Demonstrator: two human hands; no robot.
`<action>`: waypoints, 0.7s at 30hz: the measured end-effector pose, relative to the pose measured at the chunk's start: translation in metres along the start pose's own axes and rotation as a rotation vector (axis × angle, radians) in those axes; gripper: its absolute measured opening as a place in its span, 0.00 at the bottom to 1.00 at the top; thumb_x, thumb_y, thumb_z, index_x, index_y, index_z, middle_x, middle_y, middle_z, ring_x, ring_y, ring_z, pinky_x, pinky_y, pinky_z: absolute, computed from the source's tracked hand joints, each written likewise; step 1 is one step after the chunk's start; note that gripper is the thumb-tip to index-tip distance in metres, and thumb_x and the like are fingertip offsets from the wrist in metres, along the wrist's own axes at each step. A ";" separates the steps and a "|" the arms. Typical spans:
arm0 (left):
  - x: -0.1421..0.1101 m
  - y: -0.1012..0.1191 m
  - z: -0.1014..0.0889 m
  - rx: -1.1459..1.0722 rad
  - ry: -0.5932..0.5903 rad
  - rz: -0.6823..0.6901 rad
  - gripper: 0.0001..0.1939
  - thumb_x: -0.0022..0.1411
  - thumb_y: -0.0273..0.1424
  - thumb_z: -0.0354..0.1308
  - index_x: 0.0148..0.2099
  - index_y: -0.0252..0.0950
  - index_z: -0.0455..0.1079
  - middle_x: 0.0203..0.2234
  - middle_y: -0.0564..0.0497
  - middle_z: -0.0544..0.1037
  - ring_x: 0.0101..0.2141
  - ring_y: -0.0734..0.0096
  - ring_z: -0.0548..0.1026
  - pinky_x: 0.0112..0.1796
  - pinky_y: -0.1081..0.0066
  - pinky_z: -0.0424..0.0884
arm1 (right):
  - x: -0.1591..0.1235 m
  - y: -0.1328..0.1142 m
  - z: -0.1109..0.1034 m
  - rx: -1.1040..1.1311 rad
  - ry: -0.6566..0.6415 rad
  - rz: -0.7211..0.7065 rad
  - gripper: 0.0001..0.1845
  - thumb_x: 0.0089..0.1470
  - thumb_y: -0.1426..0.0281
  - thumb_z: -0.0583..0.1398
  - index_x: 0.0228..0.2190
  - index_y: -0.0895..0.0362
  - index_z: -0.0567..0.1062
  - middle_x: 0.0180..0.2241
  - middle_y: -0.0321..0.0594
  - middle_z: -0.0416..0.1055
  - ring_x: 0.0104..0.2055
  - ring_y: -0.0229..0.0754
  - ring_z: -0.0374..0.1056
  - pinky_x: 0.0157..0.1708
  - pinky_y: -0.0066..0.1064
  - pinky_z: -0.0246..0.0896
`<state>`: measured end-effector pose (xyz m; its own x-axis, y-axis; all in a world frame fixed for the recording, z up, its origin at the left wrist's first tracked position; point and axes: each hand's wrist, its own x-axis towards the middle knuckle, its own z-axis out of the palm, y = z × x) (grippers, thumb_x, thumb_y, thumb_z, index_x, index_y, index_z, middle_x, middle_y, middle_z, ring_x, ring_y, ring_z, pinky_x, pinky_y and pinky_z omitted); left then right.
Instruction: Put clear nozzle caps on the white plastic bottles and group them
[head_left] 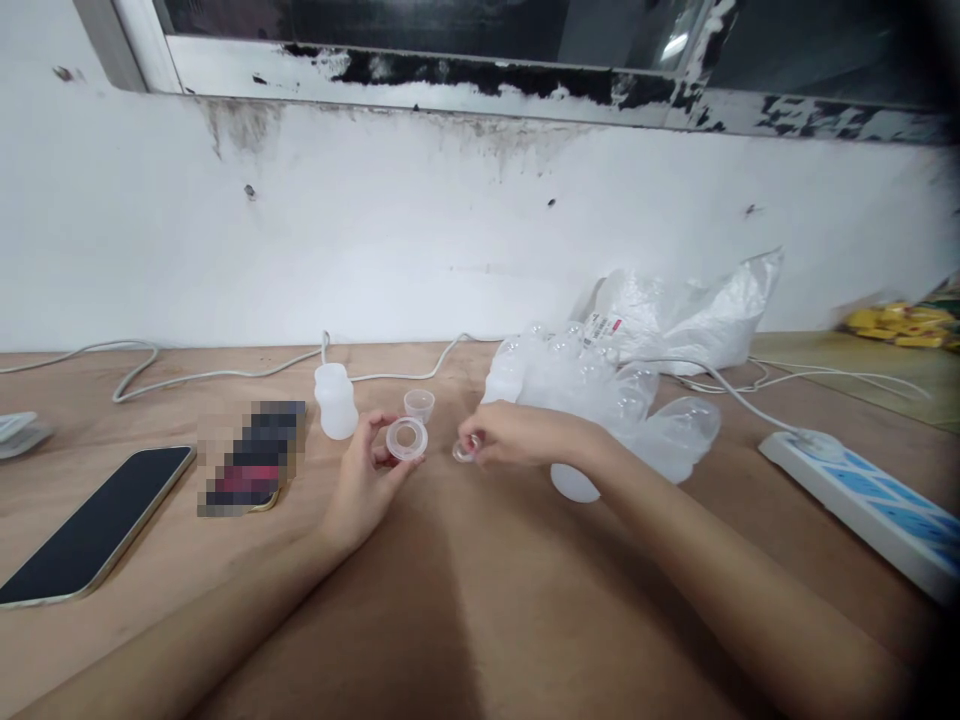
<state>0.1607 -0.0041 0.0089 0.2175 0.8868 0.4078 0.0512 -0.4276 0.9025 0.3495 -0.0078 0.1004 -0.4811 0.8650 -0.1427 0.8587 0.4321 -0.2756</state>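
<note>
My left hand (371, 470) is closed around a translucent round plastic piece (407, 422) with a wide rim and a round opening, which faces me. Between the fingertips of my right hand (491, 435) is a small clear plastic ring (463, 452), held low over the table and partly hidden by the fingers. Just behind the left hand's piece stands a small clear plastic cup (418, 401). To the left of that hand is a white, waisted bottle (336, 402). Several translucent white bottles with clear domed tops (555, 385) crowd together behind my right forearm.
Clear plastic bags (697, 310) lie against the wall. A white and blue power strip (862, 490) is at the right, and its cable (720, 375) runs along the back. Two phones, one dark-screened (97, 525) and one blurred out (251, 465), lie at the left. Yellow packets (900, 325) sit far right.
</note>
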 end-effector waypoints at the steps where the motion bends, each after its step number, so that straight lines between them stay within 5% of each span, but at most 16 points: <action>1: 0.000 0.000 0.000 0.000 0.009 0.000 0.24 0.51 0.29 0.59 0.48 0.40 0.53 0.46 0.47 0.66 0.34 0.69 0.75 0.36 0.67 0.72 | 0.001 -0.002 0.000 0.022 0.058 -0.009 0.08 0.41 0.81 0.58 0.21 0.56 0.71 0.24 0.33 0.71 0.26 0.35 0.66 0.26 0.24 0.57; 7: 0.001 0.001 -0.001 0.000 -0.026 -0.012 0.20 0.52 0.29 0.58 0.48 0.38 0.61 0.42 0.48 0.70 0.36 0.66 0.74 0.36 0.67 0.72 | 0.007 -0.014 0.005 0.189 0.380 0.041 0.10 0.51 0.67 0.55 0.34 0.59 0.70 0.27 0.39 0.72 0.30 0.37 0.68 0.30 0.28 0.59; 11: 0.002 0.000 0.000 -0.054 -0.025 -0.015 0.19 0.50 0.28 0.59 0.45 0.38 0.61 0.41 0.49 0.70 0.38 0.67 0.73 0.32 0.71 0.73 | 0.006 -0.017 0.004 0.405 0.389 -0.111 0.11 0.53 0.66 0.54 0.30 0.58 0.74 0.28 0.38 0.73 0.27 0.35 0.67 0.25 0.25 0.58; 21: 0.004 0.001 0.002 -0.144 -0.010 -0.129 0.22 0.48 0.29 0.60 0.45 0.36 0.55 0.37 0.48 0.70 0.34 0.67 0.73 0.21 0.77 0.70 | 0.007 -0.013 0.007 0.281 0.351 -0.366 0.07 0.51 0.75 0.56 0.31 0.58 0.74 0.30 0.37 0.72 0.31 0.34 0.66 0.29 0.24 0.59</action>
<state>0.1634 -0.0013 0.0117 0.2278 0.9306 0.2866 -0.0607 -0.2802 0.9580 0.3336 -0.0087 0.0961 -0.6089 0.7257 0.3204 0.5444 0.6760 -0.4966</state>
